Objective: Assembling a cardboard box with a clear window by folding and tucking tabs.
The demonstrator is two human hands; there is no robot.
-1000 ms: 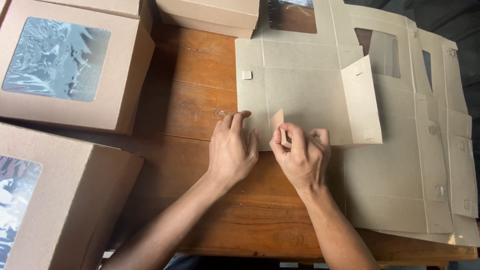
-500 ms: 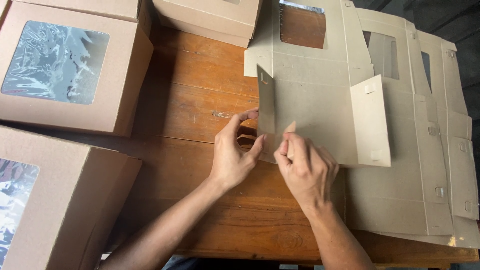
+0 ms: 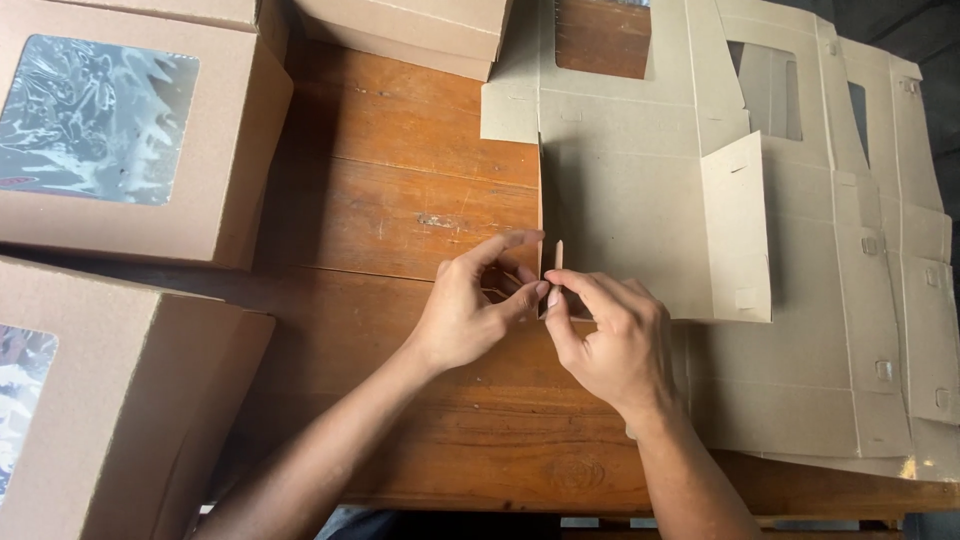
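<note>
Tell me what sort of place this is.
Probably a small packing or box-assembly workspace. A wooden table holds finished cardboard boxes with clear windows, a stack of flat box blanks, and the left hand and right hand are folding one blank.

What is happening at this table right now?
A person is folding a flat cardboard box blank on a wooden table. The left hand and right hand pinch the blank's near left corner, where a side flap stands upright. Finished boxes with clear windows sit to the left.
</note>
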